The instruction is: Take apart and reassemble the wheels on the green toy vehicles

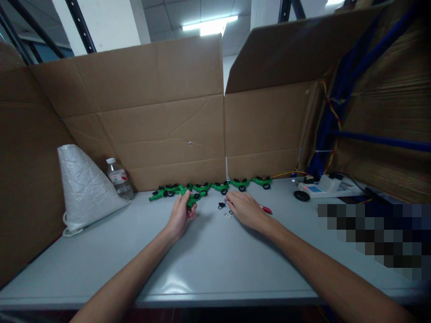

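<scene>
The green toy piece (191, 200) is up in your left hand (180, 210), gripped between thumb and fingers. Your right hand (239, 205) is lowered over the bench (215, 264) just beside a small black part (221, 205) — you can't tell whether its fingers hold anything. A red marker (266, 209) lies by your right wrist. Beyond both hands stands a row of green wheeled toys (239, 184) — farther left, a bottle (124, 183).
</scene>
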### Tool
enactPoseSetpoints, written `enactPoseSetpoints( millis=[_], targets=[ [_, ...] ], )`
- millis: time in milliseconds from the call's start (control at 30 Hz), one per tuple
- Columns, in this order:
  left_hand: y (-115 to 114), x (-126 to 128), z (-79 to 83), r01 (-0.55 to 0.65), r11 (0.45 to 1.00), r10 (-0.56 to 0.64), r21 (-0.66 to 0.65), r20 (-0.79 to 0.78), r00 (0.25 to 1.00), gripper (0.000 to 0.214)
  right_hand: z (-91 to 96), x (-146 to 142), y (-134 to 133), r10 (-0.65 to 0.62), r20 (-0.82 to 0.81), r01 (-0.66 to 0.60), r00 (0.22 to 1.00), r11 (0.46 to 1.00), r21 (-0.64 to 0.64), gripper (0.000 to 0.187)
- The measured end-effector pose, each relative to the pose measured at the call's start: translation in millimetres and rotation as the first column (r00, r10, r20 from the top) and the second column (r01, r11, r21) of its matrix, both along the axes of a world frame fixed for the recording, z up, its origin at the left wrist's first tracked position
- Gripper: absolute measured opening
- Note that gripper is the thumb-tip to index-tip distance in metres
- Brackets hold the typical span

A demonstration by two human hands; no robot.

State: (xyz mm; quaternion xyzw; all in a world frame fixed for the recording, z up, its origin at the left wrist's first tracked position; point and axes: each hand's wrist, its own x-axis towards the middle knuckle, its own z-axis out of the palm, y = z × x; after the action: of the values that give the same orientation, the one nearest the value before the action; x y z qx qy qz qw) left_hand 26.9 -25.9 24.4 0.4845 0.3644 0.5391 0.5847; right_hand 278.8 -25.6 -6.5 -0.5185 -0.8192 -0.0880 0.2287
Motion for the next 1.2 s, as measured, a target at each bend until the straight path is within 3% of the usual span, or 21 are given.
enactPoseSetpoints(
  millis=[367,667,800,933,1200],
  targets=[
    [9.1,-2.6,-15.3,0.06,0.998,-0.058,0.025,-0.067,0.996,0.043,-7.4,-6.6,-7.0,0.171,-0.043,-0.174,0.984,0.981,-0.088,0.012],
    [9.1,-3.2,-14.5,0.013,0.995,0.005,0.101,-0.179,0.984,0.04,-6.7,-6.8,-6.6,0.124,0.015,-0.122,0.992,0.988,-0.092,0.003],
    [13.9,-4.6,-14.9,-0.04,0.987,0.081,0.153,-0.272,0.959,0.043,-3.8,-4.1,-4.1,0.035,0.024,-0.034,0.999,0.997,-0.064,0.009],
    [17.0,-7.2,-18.6,-0.006,0.987,0.06,0.16,-0.339,0.939,0.046,-5.0,-0.7,1.8,-0.046,0.0,0.046,0.999,0.999,-0.03,0.014],
    [16.3,-6.0,-20.7,0.062,0.979,0.01,0.193,-0.351,0.936,0.044,-10.9,-12.0,-0.3,0.047,0.001,-0.047,0.999,0.999,-0.027,0.022]
  ],
)
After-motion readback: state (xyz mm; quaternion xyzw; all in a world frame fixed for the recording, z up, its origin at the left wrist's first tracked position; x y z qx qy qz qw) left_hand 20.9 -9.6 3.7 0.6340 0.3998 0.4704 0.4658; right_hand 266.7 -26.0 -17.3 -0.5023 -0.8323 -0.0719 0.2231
